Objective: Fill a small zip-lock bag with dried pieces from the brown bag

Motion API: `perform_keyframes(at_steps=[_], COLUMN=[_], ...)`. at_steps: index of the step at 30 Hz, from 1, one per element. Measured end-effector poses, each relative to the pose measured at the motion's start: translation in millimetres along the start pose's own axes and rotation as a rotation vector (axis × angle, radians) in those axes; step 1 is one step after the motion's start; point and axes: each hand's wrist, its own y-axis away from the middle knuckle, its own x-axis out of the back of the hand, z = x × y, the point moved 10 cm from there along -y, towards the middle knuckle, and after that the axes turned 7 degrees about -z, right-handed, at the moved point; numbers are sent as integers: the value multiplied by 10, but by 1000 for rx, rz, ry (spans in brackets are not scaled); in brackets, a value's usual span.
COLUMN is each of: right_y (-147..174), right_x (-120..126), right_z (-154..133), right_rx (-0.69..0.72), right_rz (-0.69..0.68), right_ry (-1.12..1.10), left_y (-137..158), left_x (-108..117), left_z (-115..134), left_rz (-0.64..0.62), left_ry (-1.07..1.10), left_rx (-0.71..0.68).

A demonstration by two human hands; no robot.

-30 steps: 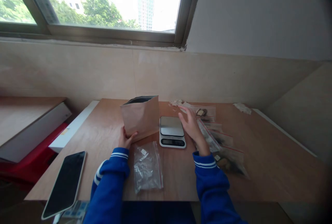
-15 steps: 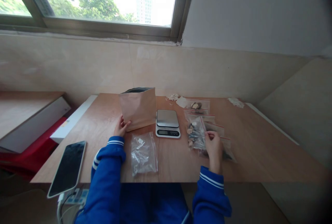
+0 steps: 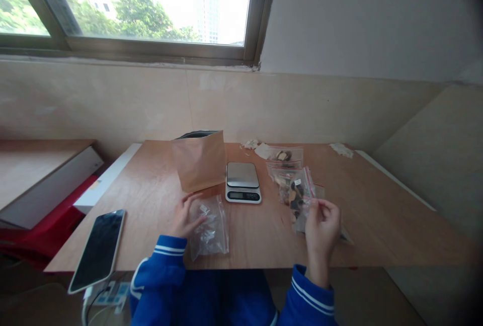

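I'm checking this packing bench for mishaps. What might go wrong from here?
The zip bag hangs pinched only by the right hand; if its seal is open, pieces might spill. The kraft pouch stands open and unheld, so a bump may tip it. The phone overhangs the table edge and could slide off.

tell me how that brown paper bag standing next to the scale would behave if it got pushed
The brown paper bag stands upright with its top open, so it would probably tip rather than slide. Its thin walls look creased, so likely light and easily dented. The scale close beside it might stop a fall that way.
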Motion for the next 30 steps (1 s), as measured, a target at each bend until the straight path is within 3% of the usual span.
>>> perform_keyframes(at_steps=[2, 4, 8, 11, 14, 18, 21, 23, 26, 30], right_y=[35, 92, 223, 312, 425, 628, 825, 962, 1094, 1207], right_x=[-147, -311, -557, -663, -807, -1018, -1181, -1280, -1369, -1501], right_z=[-46, -120, -339, -496, -619, -790, -950, -1045, -1112, -1110], right_rx=[3, 1, 21, 42, 49, 54, 80, 107, 129, 149], right_rz=[-67, -157, -315, -364, -432, -557, -694, -781, -820, -850], right_ry=[-70, -105, -136, -149, -169, -205, -218, -206, -169, -94], left_y=[56, 47, -126, -249, -264, -111, -20, 1, -15, -14], left_x=[-241, -315, -142, 54, 271, 472, 303, 129, -67, -130], left_z=[81, 50, -122, -73, 251, 1033, 1514, 1702, 1693, 1378], left_rz=[-175, -231, -175, -111, -17, 67, -55, -114, -70, 122], left_ry=[-39, -64, -91, -89, -54, 254, 614, 791, 950, 998], left_rx=[-31, -23, 63, 109, 103, -19, -6, 33, 129, 286])
